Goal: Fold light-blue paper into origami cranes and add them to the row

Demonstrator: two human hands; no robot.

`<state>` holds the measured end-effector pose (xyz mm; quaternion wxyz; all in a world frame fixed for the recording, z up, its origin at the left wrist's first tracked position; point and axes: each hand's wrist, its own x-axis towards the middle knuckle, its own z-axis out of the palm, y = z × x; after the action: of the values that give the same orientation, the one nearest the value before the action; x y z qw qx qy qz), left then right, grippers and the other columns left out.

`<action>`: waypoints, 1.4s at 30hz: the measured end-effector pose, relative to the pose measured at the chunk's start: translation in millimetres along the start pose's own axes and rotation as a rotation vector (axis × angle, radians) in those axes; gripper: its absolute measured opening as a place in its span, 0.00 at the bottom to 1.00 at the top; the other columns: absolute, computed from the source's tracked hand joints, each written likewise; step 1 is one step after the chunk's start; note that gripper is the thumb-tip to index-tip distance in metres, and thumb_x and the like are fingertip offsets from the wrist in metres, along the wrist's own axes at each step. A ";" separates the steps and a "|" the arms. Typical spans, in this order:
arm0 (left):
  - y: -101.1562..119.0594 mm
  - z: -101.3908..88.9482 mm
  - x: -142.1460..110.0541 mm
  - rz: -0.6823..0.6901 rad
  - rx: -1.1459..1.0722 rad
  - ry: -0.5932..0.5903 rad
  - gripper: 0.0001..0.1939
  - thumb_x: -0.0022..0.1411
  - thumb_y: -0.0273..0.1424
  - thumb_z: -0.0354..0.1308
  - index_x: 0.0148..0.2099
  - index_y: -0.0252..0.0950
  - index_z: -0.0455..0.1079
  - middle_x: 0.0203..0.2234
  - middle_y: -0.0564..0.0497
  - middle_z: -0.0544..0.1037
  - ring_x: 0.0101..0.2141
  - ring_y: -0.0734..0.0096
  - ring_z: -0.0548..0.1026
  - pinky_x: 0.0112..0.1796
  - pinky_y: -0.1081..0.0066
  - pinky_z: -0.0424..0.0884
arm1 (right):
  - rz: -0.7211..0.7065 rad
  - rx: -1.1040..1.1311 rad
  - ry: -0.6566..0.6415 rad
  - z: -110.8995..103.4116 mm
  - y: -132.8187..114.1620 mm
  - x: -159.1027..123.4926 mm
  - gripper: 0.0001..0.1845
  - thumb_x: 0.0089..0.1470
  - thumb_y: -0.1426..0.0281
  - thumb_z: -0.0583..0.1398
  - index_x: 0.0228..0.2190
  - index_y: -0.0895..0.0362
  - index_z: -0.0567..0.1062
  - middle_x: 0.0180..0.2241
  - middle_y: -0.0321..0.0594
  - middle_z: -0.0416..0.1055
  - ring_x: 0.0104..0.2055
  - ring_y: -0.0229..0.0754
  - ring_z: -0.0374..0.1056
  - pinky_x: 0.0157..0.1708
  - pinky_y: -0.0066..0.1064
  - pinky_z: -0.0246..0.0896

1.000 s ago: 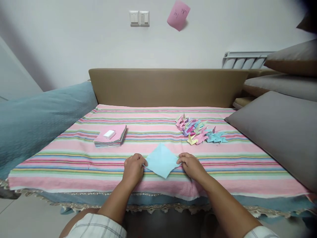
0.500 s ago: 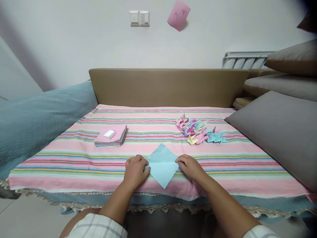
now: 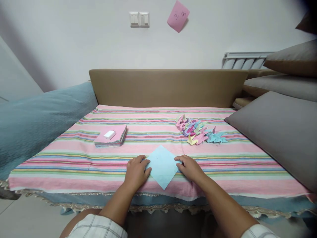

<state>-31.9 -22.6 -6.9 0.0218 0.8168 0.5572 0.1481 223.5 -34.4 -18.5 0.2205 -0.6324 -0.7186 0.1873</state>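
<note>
A light blue square of origami paper (image 3: pixel 162 168) lies near the front of the striped cloth, turned like a diamond with one corner towards me. My left hand (image 3: pixel 137 172) has the left corner between its thumb and fingers. At the right corner, the thumb and fingers of my right hand (image 3: pixel 190 167) pinch the paper's edge. Beyond it to the right sits a cluster of folded paper cranes (image 3: pixel 195 130) in several colours. Back on the left is a stack of coloured paper sheets (image 3: pixel 121 135), pink on top, with a small white charger block (image 3: pixel 109 134) resting on it.
The pink striped cloth (image 3: pixel 61 167) covers the seat, with a brown backrest (image 3: pixel 168 88) behind. A blue-covered armrest (image 3: pixel 47 115) bounds the left side. Large grey cushions (image 3: pixel 279 129) are piled at the right. On the wall are a pink note (image 3: pixel 178 16) and switches (image 3: pixel 139 19).
The paper's upper half has tilted flatter, and its tone now looks even where it was darker above the middle crease. Both hands stay at its side corners with only slight finger movement.
</note>
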 end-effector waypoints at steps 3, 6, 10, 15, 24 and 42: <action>-0.4 1.4 -0.5 0.017 0.009 0.008 0.13 0.56 0.35 0.56 0.45 0.44 0.72 0.51 0.49 0.69 0.46 0.56 0.69 0.47 0.55 0.61 | -0.001 -0.015 -0.006 -0.2 -0.1 -0.1 0.17 0.51 0.71 0.55 0.43 0.54 0.74 0.42 0.41 0.72 0.46 0.44 0.66 0.45 0.33 0.57; 1.1 1.4 -1.5 0.029 0.000 0.030 0.13 0.55 0.34 0.57 0.45 0.44 0.72 0.52 0.48 0.68 0.48 0.55 0.68 0.48 0.54 0.61 | 0.001 -0.025 -0.009 -0.6 -0.7 -0.6 0.17 0.52 0.71 0.55 0.43 0.55 0.74 0.42 0.41 0.72 0.46 0.44 0.66 0.46 0.33 0.56; 7.3 0.9 -5.4 0.104 -0.035 0.086 0.11 0.55 0.37 0.58 0.43 0.46 0.73 0.54 0.48 0.66 0.51 0.53 0.65 0.51 0.49 0.55 | -0.002 -0.031 -0.009 -1.3 -2.0 -0.7 0.17 0.52 0.71 0.55 0.43 0.56 0.74 0.42 0.42 0.72 0.47 0.44 0.66 0.47 0.33 0.56; 16.4 5.7 -13.6 0.410 -0.087 -0.004 0.34 0.41 0.52 0.65 0.51 0.50 0.67 0.57 0.48 0.64 0.53 0.51 0.62 0.55 0.42 0.40 | 0.012 -0.027 -0.009 -2.2 -2.7 0.8 0.17 0.53 0.69 0.53 0.43 0.56 0.75 0.42 0.43 0.72 0.46 0.44 0.66 0.47 0.32 0.56; 21.0 7.8 -11.1 0.325 -0.003 0.060 0.18 0.58 0.33 0.55 0.52 0.46 0.66 0.50 0.49 0.71 0.47 0.60 0.68 0.56 0.50 0.47 | 0.011 0.136 -0.002 -10.6 -5.8 -5.7 0.18 0.57 0.63 0.49 0.36 0.53 0.77 0.40 0.40 0.74 0.43 0.44 0.67 0.44 0.32 0.58; 4.8 -11.8 -6.0 0.209 -0.160 -0.077 0.13 0.54 0.26 0.53 0.40 0.45 0.72 0.42 0.52 0.78 0.42 0.65 0.73 0.53 0.55 0.52 | -0.195 0.073 -0.106 -2.6 5.9 -10.3 0.21 0.44 0.69 0.63 0.44 0.53 0.74 0.39 0.43 0.68 0.44 0.46 0.63 0.45 0.35 0.58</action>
<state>-32.8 -31.5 4.0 0.0926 0.8712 0.4542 0.1619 230.9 -43.8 -20.4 0.2222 -0.5403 -0.7801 0.2241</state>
